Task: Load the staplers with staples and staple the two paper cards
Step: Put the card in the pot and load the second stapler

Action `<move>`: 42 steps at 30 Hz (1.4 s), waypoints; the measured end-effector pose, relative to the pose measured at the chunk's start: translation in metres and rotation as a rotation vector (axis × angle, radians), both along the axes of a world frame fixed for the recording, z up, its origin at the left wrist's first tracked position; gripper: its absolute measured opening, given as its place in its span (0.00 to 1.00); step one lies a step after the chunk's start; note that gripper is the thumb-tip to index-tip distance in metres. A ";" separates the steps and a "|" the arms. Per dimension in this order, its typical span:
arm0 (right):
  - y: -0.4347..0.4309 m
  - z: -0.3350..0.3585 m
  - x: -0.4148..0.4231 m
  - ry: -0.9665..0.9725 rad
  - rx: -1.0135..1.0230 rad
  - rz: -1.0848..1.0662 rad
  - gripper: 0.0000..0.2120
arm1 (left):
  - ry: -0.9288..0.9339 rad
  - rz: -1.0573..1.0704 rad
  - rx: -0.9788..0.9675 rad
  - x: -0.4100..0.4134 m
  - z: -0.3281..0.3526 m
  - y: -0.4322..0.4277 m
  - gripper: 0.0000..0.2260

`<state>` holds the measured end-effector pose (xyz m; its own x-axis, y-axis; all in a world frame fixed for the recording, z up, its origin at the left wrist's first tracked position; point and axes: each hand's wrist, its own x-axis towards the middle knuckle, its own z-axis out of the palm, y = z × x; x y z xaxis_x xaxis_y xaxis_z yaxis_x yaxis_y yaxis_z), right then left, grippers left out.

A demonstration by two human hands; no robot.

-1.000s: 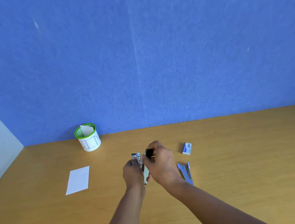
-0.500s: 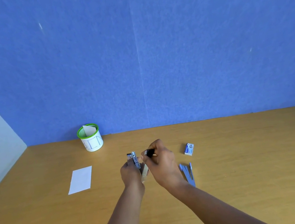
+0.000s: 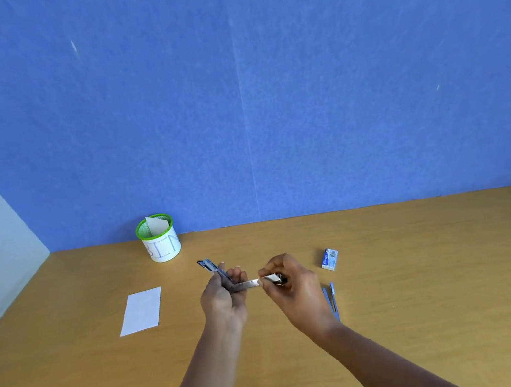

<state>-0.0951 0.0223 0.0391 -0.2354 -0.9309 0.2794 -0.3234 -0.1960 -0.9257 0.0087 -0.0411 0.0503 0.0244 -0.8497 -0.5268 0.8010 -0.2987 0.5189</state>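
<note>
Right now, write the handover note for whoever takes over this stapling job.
Left grip holds the opened stapler. Right grip pinches the end of its metal tray.
On the table: staple box, second stapler, one card; another card stands in the cup.
Done: stapler opened. Left, as far as shows: load both, staple the cards.

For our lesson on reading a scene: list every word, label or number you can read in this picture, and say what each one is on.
"BIN": hand-drawn letters on the side of the white cup with the green rim; the middle letter is faint.
Small blue and white box: it carries print, too small to read.
White card lying flat: no writing shows.
</note>
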 end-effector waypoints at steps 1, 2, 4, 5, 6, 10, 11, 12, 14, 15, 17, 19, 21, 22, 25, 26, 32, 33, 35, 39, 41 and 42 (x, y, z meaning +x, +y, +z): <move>0.000 -0.003 -0.002 0.017 0.019 0.010 0.06 | 0.001 0.009 -0.018 0.000 0.000 0.000 0.13; 0.001 -0.006 -0.003 0.047 0.046 0.022 0.05 | 0.000 0.017 -0.036 0.000 0.000 0.000 0.12; 0.002 -0.011 -0.006 0.127 0.113 0.064 0.05 | -0.006 0.022 -0.070 0.001 0.001 0.000 0.12; 0.002 -0.012 -0.006 0.162 0.146 0.093 0.06 | -0.006 0.018 -0.085 0.001 0.001 0.000 0.12; 0.003 -0.013 -0.006 0.193 0.174 0.119 0.06 | 0.001 0.009 -0.101 0.001 0.001 0.000 0.12; 0.005 -0.015 -0.007 0.266 0.215 0.146 0.07 | -0.001 -0.049 -0.151 0.000 0.003 0.002 0.14; 0.005 -0.015 -0.007 0.272 0.215 0.153 0.07 | -0.013 -0.059 -0.158 0.000 0.003 0.002 0.14; 0.005 -0.015 -0.007 0.280 0.212 0.161 0.08 | -0.030 -0.067 -0.163 0.000 0.003 0.002 0.14; 0.004 -0.013 -0.007 0.298 0.209 0.154 0.08 | -0.082 -0.092 -0.167 0.000 0.003 0.004 0.13; 0.003 -0.011 -0.007 0.303 0.212 0.139 0.08 | -0.120 -0.115 -0.165 0.000 0.004 0.005 0.13; 0.000 -0.007 -0.008 0.312 0.220 0.096 0.06 | -0.192 -0.170 -0.151 -0.001 0.004 0.009 0.14; -0.003 -0.002 -0.009 0.334 0.208 0.060 0.04 | -0.234 -0.223 -0.132 -0.003 0.003 0.013 0.14; -0.006 0.003 -0.009 0.362 0.195 0.044 0.03 | -0.281 -0.269 -0.116 -0.007 0.001 0.016 0.14; -0.007 0.005 -0.009 0.378 0.188 0.040 0.03 | -0.315 -0.290 -0.112 -0.009 -0.001 0.017 0.14; -0.011 0.009 -0.008 0.410 0.165 0.023 0.07 | -0.365 -0.340 -0.116 -0.014 -0.004 0.021 0.15; -0.012 0.009 -0.009 0.423 0.154 0.015 0.09 | -0.371 -0.349 -0.121 -0.015 -0.005 0.021 0.15; -0.015 0.014 -0.011 0.561 0.147 -0.002 0.17 | -0.463 -0.471 -0.162 -0.017 -0.002 0.026 0.12; -0.015 0.015 -0.011 0.568 0.155 0.007 0.17 | -0.465 -0.489 -0.169 -0.017 -0.002 0.026 0.12; -0.016 0.016 -0.011 0.555 0.167 0.017 0.16 | -0.460 -0.504 -0.173 -0.019 -0.001 0.027 0.12; -0.016 0.015 -0.012 0.553 0.185 -0.001 0.15 | -0.501 -0.518 -0.178 -0.019 -0.003 0.027 0.12; -0.017 0.015 -0.013 0.552 0.189 -0.012 0.15 | -0.510 -0.512 -0.184 -0.018 -0.005 0.026 0.11; -0.018 0.014 -0.013 0.549 0.191 -0.016 0.15 | -0.515 -0.510 -0.190 -0.018 -0.006 0.026 0.11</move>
